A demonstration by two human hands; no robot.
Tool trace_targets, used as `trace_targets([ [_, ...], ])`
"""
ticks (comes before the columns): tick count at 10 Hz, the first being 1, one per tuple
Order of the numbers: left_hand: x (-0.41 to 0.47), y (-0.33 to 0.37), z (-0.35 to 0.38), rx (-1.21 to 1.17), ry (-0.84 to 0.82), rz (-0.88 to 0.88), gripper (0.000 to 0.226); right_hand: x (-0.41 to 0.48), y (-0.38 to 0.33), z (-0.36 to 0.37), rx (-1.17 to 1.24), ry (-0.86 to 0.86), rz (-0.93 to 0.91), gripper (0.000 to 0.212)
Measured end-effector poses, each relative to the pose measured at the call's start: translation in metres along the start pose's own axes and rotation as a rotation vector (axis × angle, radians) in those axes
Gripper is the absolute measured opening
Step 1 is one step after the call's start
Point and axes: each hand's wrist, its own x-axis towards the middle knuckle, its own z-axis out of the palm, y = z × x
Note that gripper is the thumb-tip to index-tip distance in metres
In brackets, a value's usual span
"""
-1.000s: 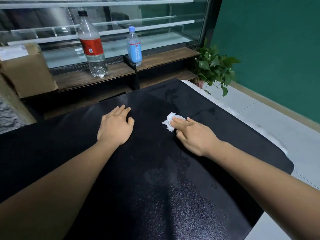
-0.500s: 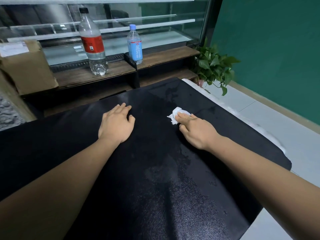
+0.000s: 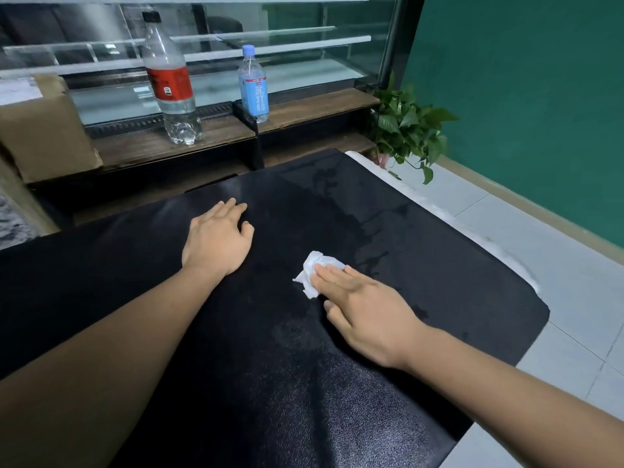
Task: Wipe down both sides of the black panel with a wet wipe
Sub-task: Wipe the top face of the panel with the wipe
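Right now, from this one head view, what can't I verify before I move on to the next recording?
1. Underside of the black panel: faces down, hidden by the panel itself.
2. Part of the wet wipe: covered by fingers of the right hand.
3. Panel's left and near ends: cut off by the frame edges, partly behind both forearms.
4. Print on the blue-label bottle: too small to read.

I note 1 black panel (image 3: 439, 271) lying flat, textured face up, corners rounded, with damp streaks across its far right area. 1 white wet wipe (image 3: 310, 275), crumpled, sits near the panel's middle, partly under the right hand's (image 3: 368, 309) straight fingers.
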Motion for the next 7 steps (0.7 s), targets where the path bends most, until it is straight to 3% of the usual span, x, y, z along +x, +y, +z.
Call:
trace_targets([
  [3, 0.000, 0.000, -0.001, 0.006, 0.001, 0.003, 0.060, -0.019, 0.001, 0.000, -0.002, -0.031, -0.058, 0.057],
  [7, 0.001, 0.000, -0.001, 0.009, -0.004, -0.001, 0.059, -0.001, 0.056, -0.011, -0.013, -0.002, 0.068, 0.054],
])
